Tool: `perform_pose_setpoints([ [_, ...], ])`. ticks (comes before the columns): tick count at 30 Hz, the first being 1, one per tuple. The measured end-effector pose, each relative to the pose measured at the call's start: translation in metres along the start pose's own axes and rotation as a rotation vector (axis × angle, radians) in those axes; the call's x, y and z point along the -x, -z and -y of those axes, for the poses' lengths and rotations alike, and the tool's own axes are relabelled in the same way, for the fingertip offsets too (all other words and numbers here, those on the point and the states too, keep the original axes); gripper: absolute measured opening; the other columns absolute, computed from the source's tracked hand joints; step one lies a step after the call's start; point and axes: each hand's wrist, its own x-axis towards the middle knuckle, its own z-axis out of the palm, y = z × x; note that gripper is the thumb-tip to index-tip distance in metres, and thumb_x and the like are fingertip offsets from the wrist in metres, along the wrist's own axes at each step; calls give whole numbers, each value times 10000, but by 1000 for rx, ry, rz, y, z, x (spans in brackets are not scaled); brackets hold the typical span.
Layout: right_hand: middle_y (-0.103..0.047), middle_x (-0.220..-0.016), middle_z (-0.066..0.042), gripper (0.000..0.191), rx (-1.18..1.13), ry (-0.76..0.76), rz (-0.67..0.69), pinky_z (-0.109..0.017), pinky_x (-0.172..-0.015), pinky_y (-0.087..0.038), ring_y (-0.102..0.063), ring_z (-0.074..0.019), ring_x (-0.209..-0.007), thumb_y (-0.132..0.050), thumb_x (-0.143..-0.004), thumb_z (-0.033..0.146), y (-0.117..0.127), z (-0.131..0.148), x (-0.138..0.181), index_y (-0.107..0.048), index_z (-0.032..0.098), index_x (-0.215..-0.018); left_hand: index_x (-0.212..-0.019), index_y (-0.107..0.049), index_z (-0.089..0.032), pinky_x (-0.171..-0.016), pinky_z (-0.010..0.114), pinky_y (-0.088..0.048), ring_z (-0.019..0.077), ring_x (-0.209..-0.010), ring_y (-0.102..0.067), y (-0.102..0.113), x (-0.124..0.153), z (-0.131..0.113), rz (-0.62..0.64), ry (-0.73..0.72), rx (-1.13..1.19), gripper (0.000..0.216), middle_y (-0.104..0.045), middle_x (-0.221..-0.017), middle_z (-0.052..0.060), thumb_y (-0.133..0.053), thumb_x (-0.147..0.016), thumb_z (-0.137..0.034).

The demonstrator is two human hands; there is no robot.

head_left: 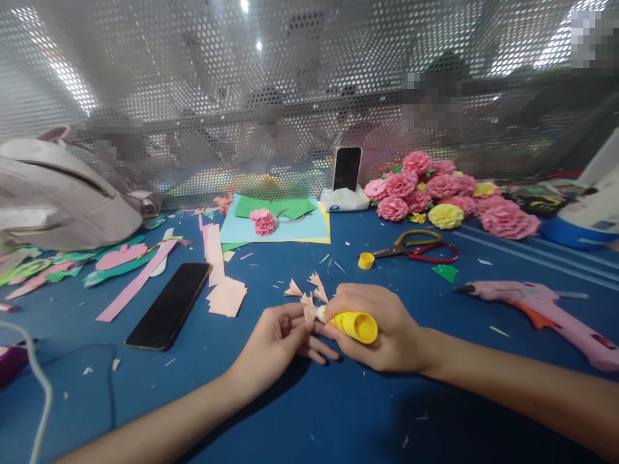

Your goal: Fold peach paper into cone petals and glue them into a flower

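A yellow glue stick (355, 326) is gripped in my right hand (387, 322), its white tip pointing left. My left hand (283, 338) pinches a small peach paper piece (310, 313) between thumb and fingers, and the glue tip meets or nearly meets it. Just beyond my fingertips lie several more peach paper pieces (293, 288), cut into fringed fans. The yellow cap (366, 260) of the glue stick stands apart on the blue table, close to the scissors (411, 247) with one yellow and one red handle. Peach paper squares (227, 296) lie left of my hands.
A pink glue gun (541, 309) lies at right, a black phone (169, 306) at left. Pink and yellow paper flowers (416, 187) are heaped at the back right. One pink flower (263, 222) sits on coloured sheets (242, 225). A pale bag (62, 193) stands at far left.
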Motion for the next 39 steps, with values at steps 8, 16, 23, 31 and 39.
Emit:
perform_pose_setpoints([
  [8,-651,-835,-18,177,-48,-22,-50,-210,-652,-439,-566,-104,-702,-625,-830,93,1,4,-1,-574,172,-979,-951,-616,-81,-632,242,-575,206,-705,-752,1,1,3,17,-18,-37,406,-746,-903,167,-649,-866,-476],
  [16,-644,-842,-12,126,-17,-76,105,-231,-704,-433,-563,-111,-742,-605,-859,115,1,4,-4,-582,174,-968,-896,-587,-96,-621,251,-576,217,-678,-747,0,2,2,7,-22,-56,424,-729,-754,124,-666,-838,-509],
  [23,-644,-778,-5,111,-8,-31,-53,-224,-657,-445,-538,-106,-660,-590,-827,102,5,5,-4,-571,180,-903,-901,-595,-90,-605,258,-571,205,-665,-746,1,1,3,-2,-13,-27,422,-735,-932,175,-666,-837,-500],
  [31,-656,-843,-30,148,-25,-35,84,-263,-717,-465,-577,-137,-749,-587,-870,140,3,4,-3,-567,192,-1007,-919,-594,-105,-614,272,-563,225,-671,-743,1,3,2,25,-20,-61,397,-715,-745,108,-641,-862,-495],
  [39,-628,-733,3,116,21,-26,2,-249,-655,-452,-545,-122,-647,-595,-816,112,10,6,-6,-581,196,-895,-948,-606,-87,-616,271,-577,210,-672,-747,0,2,2,-4,-32,-19,387,-732,-933,165,-655,-864,-461],
])
